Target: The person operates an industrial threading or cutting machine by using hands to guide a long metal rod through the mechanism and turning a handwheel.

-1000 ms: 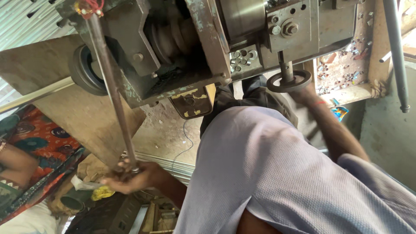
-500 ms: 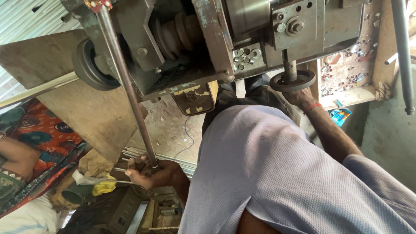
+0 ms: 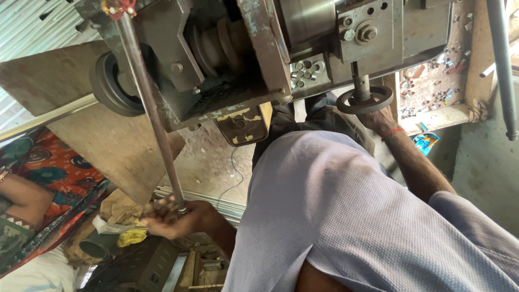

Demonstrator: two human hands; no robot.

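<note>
The left hand point(image 3: 175, 216) was curled tight around the lower end of the long steel lever rod point(image 3: 151, 111), while the right hand point(image 3: 381, 116) gripped the small black handwheel point(image 3: 364, 99) under the machine point(image 3: 254, 48).

left hand point(image 3: 175, 216) on lever rod point(image 3: 151, 113), right hand point(image 3: 381, 116) at handwheel point(image 3: 365, 100)

Your left hand point(image 3: 173, 216) sat at the near end of the long rod point(image 3: 148, 108), which ran up to the far machine point(image 3: 243, 59). Your right hand point(image 3: 381, 116) lay just under the handwheel point(image 3: 365, 100), right of the rod. Another person's arm point(image 3: 24, 197) lay far left.
</note>
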